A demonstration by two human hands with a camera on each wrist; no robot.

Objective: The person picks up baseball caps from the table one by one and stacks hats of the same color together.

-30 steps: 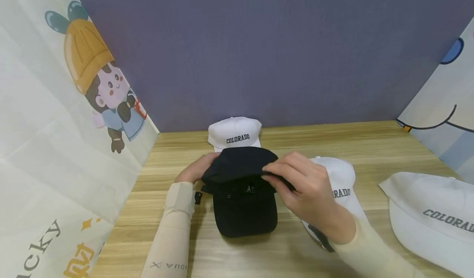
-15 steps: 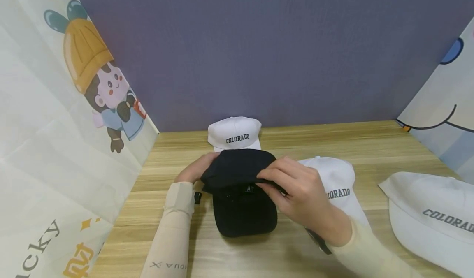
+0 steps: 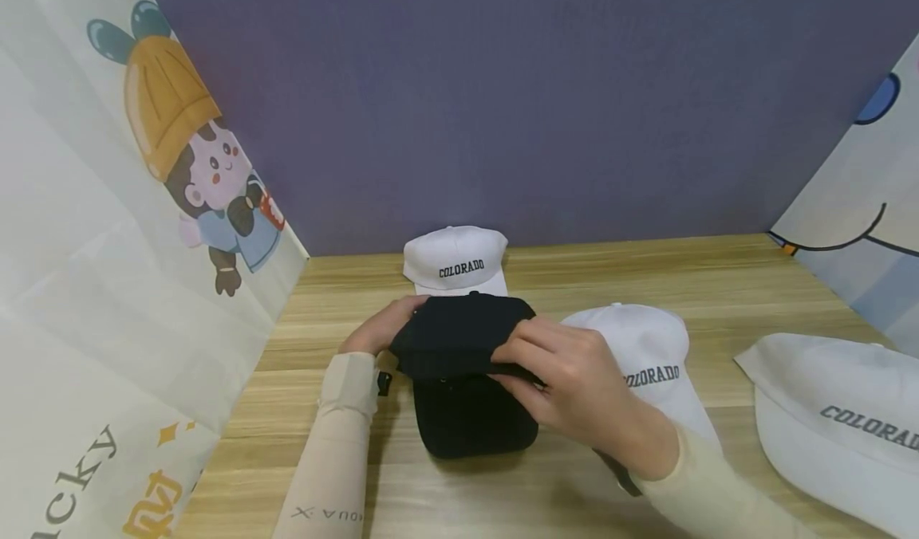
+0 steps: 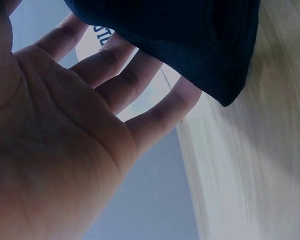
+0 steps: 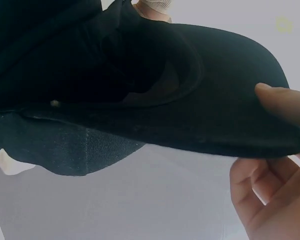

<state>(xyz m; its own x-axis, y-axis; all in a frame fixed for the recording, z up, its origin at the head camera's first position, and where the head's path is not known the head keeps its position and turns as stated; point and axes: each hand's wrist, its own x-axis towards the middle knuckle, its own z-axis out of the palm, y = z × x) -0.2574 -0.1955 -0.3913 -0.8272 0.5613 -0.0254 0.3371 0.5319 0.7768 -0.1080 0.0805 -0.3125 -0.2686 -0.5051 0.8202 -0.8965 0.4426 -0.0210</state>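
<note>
In the head view a black cap (image 3: 463,336) leans over a second black cap, of which mainly the visor (image 3: 475,421) shows, pointing toward me. My right hand (image 3: 570,375) pinches the upper cap at its right side. The right wrist view has its thumb (image 5: 277,100) on one face of the cap's brim (image 5: 230,95) and bent fingers on the other. At the left side of the black caps is my left hand (image 3: 388,328). Its lightly bent fingers (image 4: 157,112) stay spread, and their tips reach behind black cloth (image 4: 190,45).
A white cap (image 3: 455,260) lettered COLORADO stands behind the black ones. Another white cap (image 3: 639,336) is partly covered by my right hand, and a third (image 3: 847,419) lies at far right. The wooden table (image 3: 323,475) meets a grey-blue wall (image 3: 502,108) at the back.
The upper black cap has tipped down toward me, covering the lower cap's lettering. My right hand has moved slightly left and down with it. My left hand has stayed in place.
</note>
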